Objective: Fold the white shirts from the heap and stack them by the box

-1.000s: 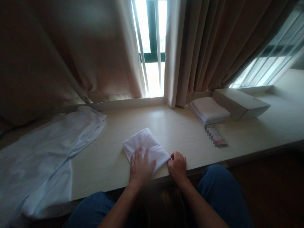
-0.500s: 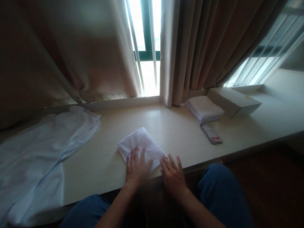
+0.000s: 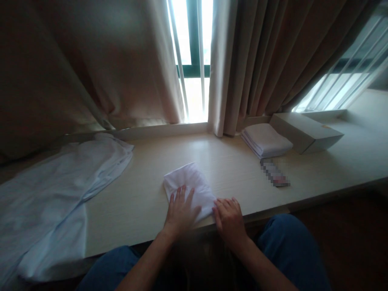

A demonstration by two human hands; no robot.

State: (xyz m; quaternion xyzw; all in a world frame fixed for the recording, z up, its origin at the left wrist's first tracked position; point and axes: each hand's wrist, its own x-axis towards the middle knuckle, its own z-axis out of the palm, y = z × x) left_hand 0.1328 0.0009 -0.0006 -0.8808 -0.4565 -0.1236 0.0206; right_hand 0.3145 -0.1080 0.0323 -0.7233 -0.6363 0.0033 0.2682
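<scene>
A folded white cloth lies on the pale wooden ledge in front of me, one corner toward the window. My left hand rests flat on its near part, fingers spread. At the cloth's right corner is my right hand, its fingers bent and drawn together around the edge. The thumb's exact hold there is hard to make out. Farther right sits a neat stack of folded white cloth. Loose, rumpled white fabric spreads over the left side and hangs past the front edge.
A pale box stands behind the stack, and a small pixelated flat item lies before it. Curtains hang along the back of the ledge by a barred window. My knees are under its front edge.
The fingers of my right hand have curled in at the cloth's corner. The cloth's left corner has shifted slightly right, my left hand still flat on it. The view has turned a little left.
</scene>
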